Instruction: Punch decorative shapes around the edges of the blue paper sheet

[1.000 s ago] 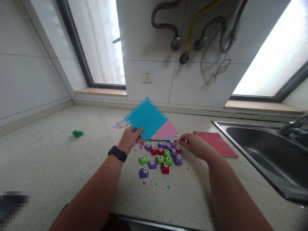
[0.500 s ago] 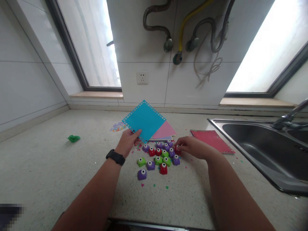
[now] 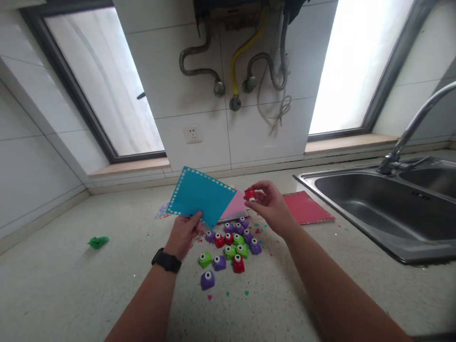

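My left hand (image 3: pixel 183 236) pinches the lower edge of a blue sheet of paper (image 3: pixel 199 195), holding it tilted above the counter; small shapes are punched along several of its edges. In my right hand (image 3: pixel 268 205), raised to the right of the sheet, a red craft punch (image 3: pixel 251 194) is gripped between thumb and fingers, its white button facing down. Below and between the hands stand several more craft punches: purple ones (image 3: pixel 207 280), green ones (image 3: pixel 205 259) and red ones (image 3: pixel 238 264). Each has a white top with a dark shape on it.
Behind the blue sheet lies pink paper (image 3: pixel 237 205) on a stack. A red sheet with a punched border (image 3: pixel 308 207) is on the right, beside the steel sink (image 3: pixel 356 209). Crumpled green material (image 3: pixel 97 242) sits far left. Punched paper bits (image 3: pixel 210 297) are scattered about.
My right hand has lifted the red punch off the counter and turned it over. The blue sheet has rotated in my left hand. The camera view has tilted up and shifted right.
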The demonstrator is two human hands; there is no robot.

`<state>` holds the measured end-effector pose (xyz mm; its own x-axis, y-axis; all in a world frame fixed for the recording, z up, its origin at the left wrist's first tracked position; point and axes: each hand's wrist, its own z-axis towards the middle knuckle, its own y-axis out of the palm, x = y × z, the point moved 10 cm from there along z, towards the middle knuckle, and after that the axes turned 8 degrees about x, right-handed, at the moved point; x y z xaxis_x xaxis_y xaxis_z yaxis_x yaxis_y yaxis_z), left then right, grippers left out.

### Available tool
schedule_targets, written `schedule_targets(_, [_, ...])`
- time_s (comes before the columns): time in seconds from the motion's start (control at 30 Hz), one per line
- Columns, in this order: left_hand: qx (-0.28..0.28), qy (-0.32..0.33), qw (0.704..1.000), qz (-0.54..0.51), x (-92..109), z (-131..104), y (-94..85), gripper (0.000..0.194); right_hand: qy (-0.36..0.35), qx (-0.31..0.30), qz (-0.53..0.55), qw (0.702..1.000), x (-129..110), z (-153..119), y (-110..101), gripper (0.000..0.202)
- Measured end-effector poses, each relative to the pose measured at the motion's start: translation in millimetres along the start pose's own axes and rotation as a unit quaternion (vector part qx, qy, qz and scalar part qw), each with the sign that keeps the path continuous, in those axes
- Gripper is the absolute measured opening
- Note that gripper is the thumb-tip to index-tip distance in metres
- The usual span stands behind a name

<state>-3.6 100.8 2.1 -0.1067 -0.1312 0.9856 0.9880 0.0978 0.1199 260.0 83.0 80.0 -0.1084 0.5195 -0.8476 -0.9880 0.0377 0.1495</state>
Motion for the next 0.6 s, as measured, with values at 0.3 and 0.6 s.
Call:
schedule_targets(0.3, [0.004, 0.020, 1.000, 0.019, -4.4, 4.1, -3.4, 0.048, -0.137, -0.012, -0.061, 0.989, -30.1, -11.0, 11.5, 0.034])
schedule_targets(0.6, [0.009, 0.044, 0.999, 0.019, -2.7, 4.5, -5.2, 0.048, -0.170, -0.025, -0.073, 0.982, -34.9, -17.7, 20.5, 0.039])
